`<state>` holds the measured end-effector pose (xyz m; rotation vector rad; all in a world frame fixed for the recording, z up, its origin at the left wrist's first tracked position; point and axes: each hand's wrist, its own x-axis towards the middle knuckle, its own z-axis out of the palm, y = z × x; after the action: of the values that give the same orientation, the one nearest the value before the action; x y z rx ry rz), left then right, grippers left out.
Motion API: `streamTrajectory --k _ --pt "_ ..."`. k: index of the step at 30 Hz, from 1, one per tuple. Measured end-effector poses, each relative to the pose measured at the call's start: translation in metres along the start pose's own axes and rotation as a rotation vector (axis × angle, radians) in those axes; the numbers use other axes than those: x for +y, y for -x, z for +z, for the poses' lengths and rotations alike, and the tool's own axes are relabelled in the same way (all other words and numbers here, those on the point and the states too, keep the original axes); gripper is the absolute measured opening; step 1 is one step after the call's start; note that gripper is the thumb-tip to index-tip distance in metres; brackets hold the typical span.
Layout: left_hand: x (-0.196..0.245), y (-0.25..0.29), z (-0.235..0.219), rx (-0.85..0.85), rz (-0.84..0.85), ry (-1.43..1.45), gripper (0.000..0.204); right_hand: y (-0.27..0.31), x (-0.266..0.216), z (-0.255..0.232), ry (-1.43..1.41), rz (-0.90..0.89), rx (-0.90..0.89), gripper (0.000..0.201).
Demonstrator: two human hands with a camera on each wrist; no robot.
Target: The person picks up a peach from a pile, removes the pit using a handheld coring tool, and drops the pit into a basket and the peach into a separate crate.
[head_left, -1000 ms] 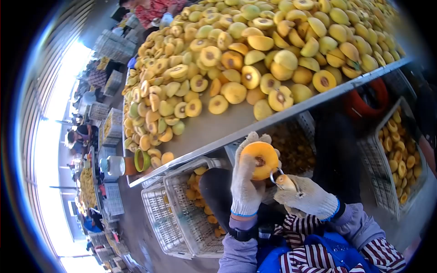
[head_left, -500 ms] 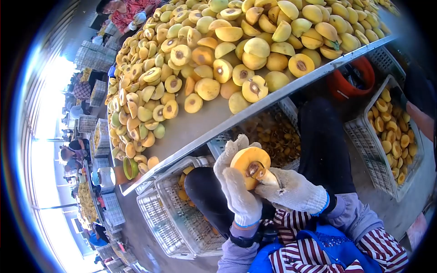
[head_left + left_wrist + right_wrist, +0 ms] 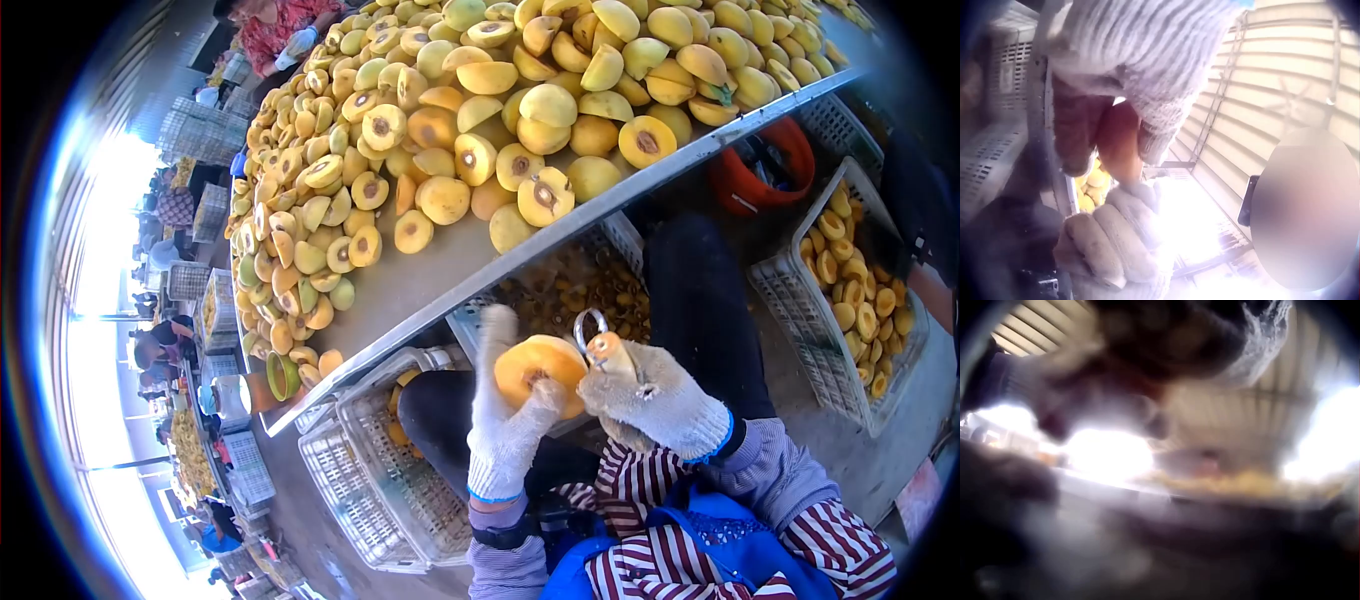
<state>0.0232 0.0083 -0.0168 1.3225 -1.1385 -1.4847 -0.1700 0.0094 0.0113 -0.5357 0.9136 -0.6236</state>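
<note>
My gloved left hand (image 3: 500, 435) holds a yellow peach half (image 3: 528, 362), the thumb over its middle and the blurred fingers behind it. That thumb hides the centre of the fruit. Close beside it, my gloved right hand (image 3: 660, 400) grips a pitting tool (image 3: 606, 350) by its wooden handle, with the metal loop pointing up beside the fruit's edge. The left wrist view shows the peach half (image 3: 1121, 147) between the left fingers, above the curled right hand (image 3: 1113, 240). Heavy blur fills the right wrist view.
A metal-edged table (image 3: 400, 285) carries a large heap of peach halves (image 3: 470, 130). Below its edge stand a crate of brown scraps (image 3: 620, 240), pale plastic crates (image 3: 360, 490) at left, a crate of peach halves (image 3: 800, 310) and a red bucket (image 3: 745, 195) at right.
Half a second ago the tool's tip was at the peach half's centre; now the loop is out and apart from it. The left thumb has moved over the fruit's middle.
</note>
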Motion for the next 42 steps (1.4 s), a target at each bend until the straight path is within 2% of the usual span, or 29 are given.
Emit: streamTrajectory --k 3,6,9,11,12,15,18,21,22,25,29,31,34,38,39,42 --pt "-0.011 0.004 -0.008 -0.097 -0.131 0.151 0.08 -0.001 0.004 -0.002 0.004 -0.048 0.011 0.031" --pt "-0.01 0.001 0.005 0.029 -0.05 0.404 0.07 -0.002 0.01 0.003 0.098 -0.046 0.01 0.032" --pt "-0.001 0.002 0.008 0.1 -0.082 0.578 0.067 -0.009 0.022 0.004 0.211 -0.02 -0.04 0.035" --pt "0.001 0.0 0.009 0.098 -0.03 0.557 0.068 -0.013 0.029 0.005 0.329 -0.043 -0.072 0.037" --pt "0.001 0.0 0.012 0.107 -0.004 0.574 0.067 -0.011 0.02 0.006 0.379 0.026 -0.089 0.038" --pt "-0.002 -0.002 0.017 0.15 0.061 0.568 0.065 -0.018 0.032 0.006 0.352 -0.023 -0.088 0.037" --pt "-0.006 -0.005 0.018 0.194 0.076 0.634 0.065 -0.02 0.039 0.006 0.499 -0.194 -0.044 0.038" --pt "-0.007 -0.005 0.016 0.159 0.09 0.658 0.067 -0.021 0.036 0.008 0.501 -0.102 -0.039 0.037" --pt "-0.007 -0.004 0.016 0.134 0.098 0.65 0.067 -0.021 0.037 0.008 0.521 -0.138 -0.035 0.036" --pt "-0.004 -0.003 0.026 0.252 0.096 0.651 0.07 -0.023 0.043 0.007 0.604 -0.26 -0.023 0.032" --pt "-0.004 -0.002 0.033 0.261 0.152 0.561 0.07 -0.024 0.045 0.006 0.687 -0.401 -0.024 0.028" --pt "0.0 -0.001 0.045 0.286 0.195 0.493 0.07 -0.025 0.044 0.006 0.626 -0.374 -0.02 0.026" --pt "-0.004 0.0 0.051 0.341 0.301 0.326 0.069 -0.022 0.037 0.009 0.444 -0.223 -0.048 0.025" --pt "-0.01 0.005 0.037 0.228 0.416 0.109 0.06 -0.02 0.024 -0.001 0.198 0.025 -0.238 0.029" --pt "-0.013 0.003 0.036 0.244 0.499 0.029 0.058 -0.02 0.023 -0.003 0.138 0.096 -0.294 0.03" --pt "-0.012 -0.003 0.036 0.231 0.733 -0.302 0.05 -0.018 0.025 -0.007 -0.002 0.127 -0.353 0.034"
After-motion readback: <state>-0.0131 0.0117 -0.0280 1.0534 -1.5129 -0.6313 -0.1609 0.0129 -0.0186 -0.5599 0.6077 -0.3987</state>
